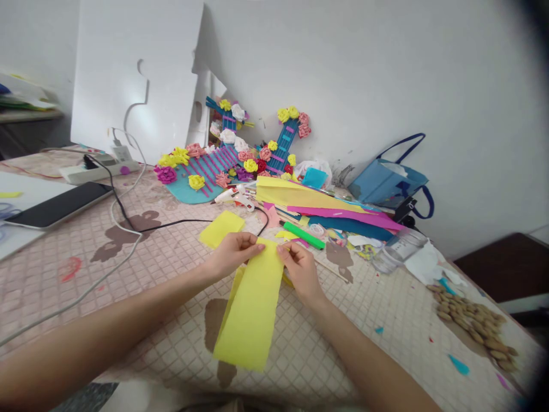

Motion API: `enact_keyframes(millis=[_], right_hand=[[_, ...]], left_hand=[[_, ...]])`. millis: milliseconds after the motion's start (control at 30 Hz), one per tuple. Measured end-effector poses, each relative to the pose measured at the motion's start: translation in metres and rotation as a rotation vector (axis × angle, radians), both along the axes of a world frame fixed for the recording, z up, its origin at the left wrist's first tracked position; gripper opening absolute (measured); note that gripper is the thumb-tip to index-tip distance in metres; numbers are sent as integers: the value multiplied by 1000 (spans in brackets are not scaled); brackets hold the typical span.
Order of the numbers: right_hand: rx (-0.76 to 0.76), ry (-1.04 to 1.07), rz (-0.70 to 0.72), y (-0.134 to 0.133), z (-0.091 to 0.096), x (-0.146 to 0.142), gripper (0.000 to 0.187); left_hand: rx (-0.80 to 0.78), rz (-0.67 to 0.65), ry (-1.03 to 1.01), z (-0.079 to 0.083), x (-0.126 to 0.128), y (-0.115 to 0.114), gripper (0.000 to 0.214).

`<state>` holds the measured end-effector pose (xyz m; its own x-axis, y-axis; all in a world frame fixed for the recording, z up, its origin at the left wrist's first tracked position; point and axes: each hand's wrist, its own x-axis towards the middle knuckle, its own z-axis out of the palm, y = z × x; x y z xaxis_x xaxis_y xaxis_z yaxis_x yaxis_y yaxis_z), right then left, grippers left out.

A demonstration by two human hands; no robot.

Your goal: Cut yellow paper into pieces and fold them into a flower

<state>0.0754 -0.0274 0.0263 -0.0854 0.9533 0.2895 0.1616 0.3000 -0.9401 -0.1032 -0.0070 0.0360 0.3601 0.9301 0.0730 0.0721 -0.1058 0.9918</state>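
Bare cloth: the pink tiled tablecloth point(171, 269) lies open to the left of the left hand point(231, 254), crossed only by a thin black cable point(171, 225) and a white cable point(98, 279), both flat.

Also bare to the right of the right hand point(300, 272), as far as a heap of brown nuts point(472, 320) near the table's right edge.

Ahead of the hands the room is tight. A small yellow paper rectangle point(222, 228), a white glue gun point(234, 197), a green marker pen point(304, 236) and a stack of long coloured paper sheets point(317, 206) lie close together. A clear plastic jar point(397, 249) lies on its side at the far right.

Between the forearms, the long yellow crepe paper strip point(253, 309) covers the cloth.
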Motion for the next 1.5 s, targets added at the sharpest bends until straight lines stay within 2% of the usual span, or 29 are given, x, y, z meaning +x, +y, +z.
enact_keyframes(millis=[367, 433, 667, 767, 867, 1033, 1267, 1500], right_hand=[[25, -34, -39, 1, 0, 1, 28], [36, -22, -63, 2, -1, 1, 28], [49, 43, -163, 9, 1, 9, 27], [47, 109, -196, 13, 4, 14, 28], [32, 189, -212, 16, 5, 16, 30], [-5, 222, -249, 21, 4, 19, 30], [-43, 308, -285, 28, 6, 28, 28], [-51, 360, -409, 40, 5, 42, 31]], left_hand=[[-46, 11, -15, 2, 0, -2, 33], [-113, -45, -28, 2, 0, -2, 33], [-323, -398, -85, 4, 0, -6, 33], [-362, -460, -115, 3, 0, -8, 31], [-392, -460, -165, 5, 2, -11, 33], [-528, -433, -243, 9, 2, -14, 48], [-770, -472, -330, 9, 0, -13, 33], [-770, -529, -244, 4, 0, -12, 39]])
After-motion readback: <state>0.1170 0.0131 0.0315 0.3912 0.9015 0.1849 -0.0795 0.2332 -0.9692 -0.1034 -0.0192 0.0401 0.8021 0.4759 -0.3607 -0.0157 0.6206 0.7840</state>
